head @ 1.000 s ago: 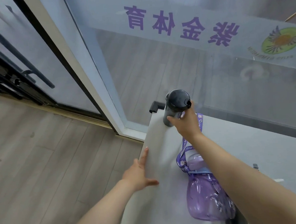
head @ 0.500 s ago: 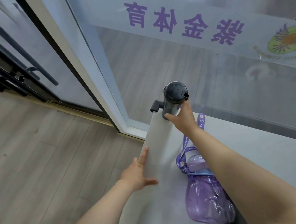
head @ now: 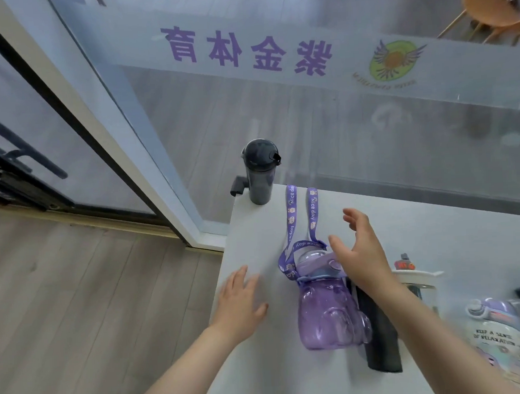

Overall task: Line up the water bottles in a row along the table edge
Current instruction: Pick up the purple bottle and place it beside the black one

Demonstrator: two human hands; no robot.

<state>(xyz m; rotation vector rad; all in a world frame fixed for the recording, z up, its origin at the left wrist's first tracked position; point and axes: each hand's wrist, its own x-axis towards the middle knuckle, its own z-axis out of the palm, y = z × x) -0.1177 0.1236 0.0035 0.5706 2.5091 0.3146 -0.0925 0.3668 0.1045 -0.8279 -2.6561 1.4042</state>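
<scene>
**Purple bottle next in line**

Dark grey, lidded and upright, the first bottle (head: 261, 172) stands at the far corner of the white table (head: 438, 246), apparently the head of the row. The right hand (head: 361, 251) hovers spread and empty over the cap of the purple bottle (head: 329, 308), poised to take it; its lanyard (head: 293, 216) trails toward the corner. The left hand (head: 240, 301) lies flat and empty by the table's left edge, likely bracing. More bottles wait at right.
</scene>
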